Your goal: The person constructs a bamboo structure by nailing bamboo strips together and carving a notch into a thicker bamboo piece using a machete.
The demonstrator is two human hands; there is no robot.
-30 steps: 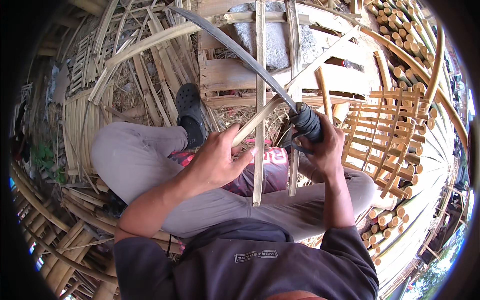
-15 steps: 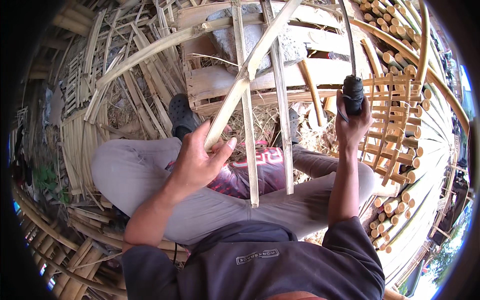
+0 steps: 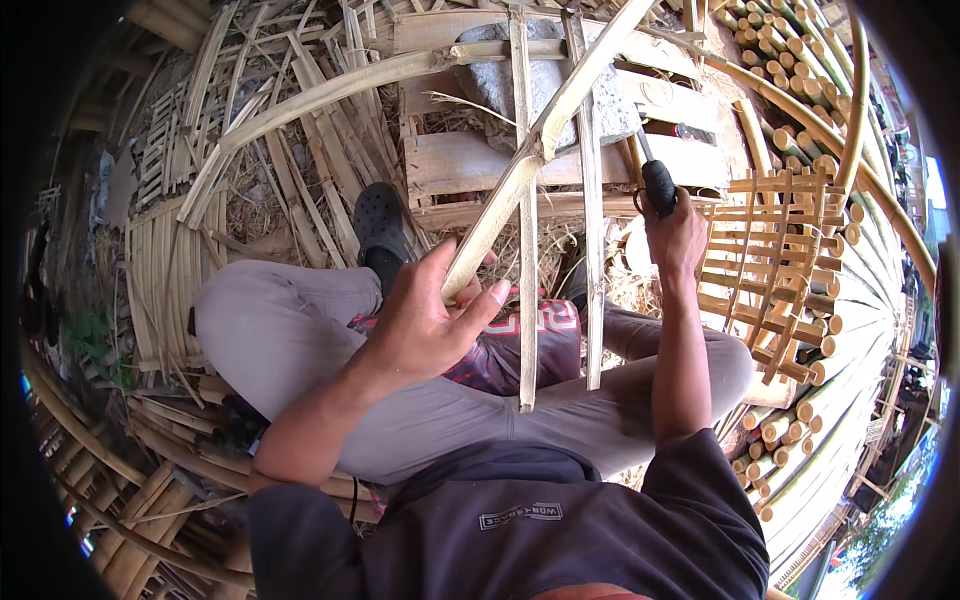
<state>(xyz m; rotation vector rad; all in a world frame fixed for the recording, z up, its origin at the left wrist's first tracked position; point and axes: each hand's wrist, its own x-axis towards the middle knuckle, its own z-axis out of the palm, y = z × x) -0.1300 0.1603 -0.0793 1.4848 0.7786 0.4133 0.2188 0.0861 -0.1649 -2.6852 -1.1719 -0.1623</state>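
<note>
My left hand is closed round the lower end of a diagonal bamboo strip, its thumb stretched along the side. That strip crosses two long split strips and a curved strip, forming a loose frame over my lap. To the right, my right hand grips the black-wrapped handle of a long knife. Its blade points away from me and to the left, beside the grey stone; little of the blade shows. The frame's far part lies over the stone.
Beneath the stone is a platform of broad bamboo slats. A lattice of bamboo strips leans against stacked bamboo poles on the right. Split strips cover the ground at left. My crossed legs lie below the frame.
My right hand has moved left, and the knife has swung down toward the stone. The blade shows much less than before. My left hand keeps its hold on the strip.
</note>
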